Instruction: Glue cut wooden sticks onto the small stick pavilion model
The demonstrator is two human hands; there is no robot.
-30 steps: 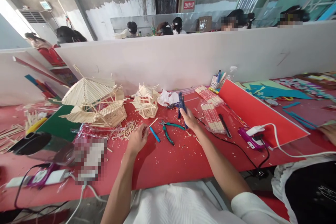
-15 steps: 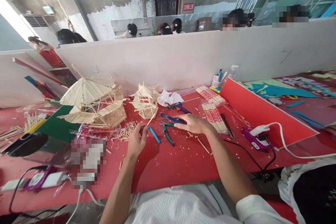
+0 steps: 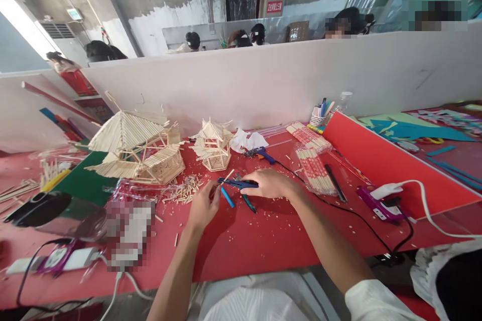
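Note:
Pinched between the fingers of my left hand [image 3: 203, 205] is a short thin wooden stick [image 3: 228, 174], tilted up and to the right. My right hand [image 3: 269, 183] is wrapped round a long dark blue hand tool [image 3: 235, 183], which looks like pliers or a cutter. Its tip is at the stick, close to my left fingertips; whether it bites the stick I cannot tell. Beneath it lie green-handled pliers [image 3: 250, 204], partly hidden. A bright blue stick-like piece [image 3: 227, 197] rests beside my left fingers. Just beyond stands a small stick-built pavilion [image 3: 213, 148].
A larger stick pavilion [image 3: 128, 133] stands at the left, near scattered stick offcuts [image 3: 192, 188]. Behind my right hand lie a blue glue gun [image 3: 265, 155] and packs of sticks [image 3: 315, 168]. A red board [image 3: 391, 165] and a purple power strip [image 3: 379, 204] are at the right.
My right hand has moved left with the dark blue tool, bringing its tip to the stick. My left hand has shifted slightly right with the stick. The camera view has turned a little.

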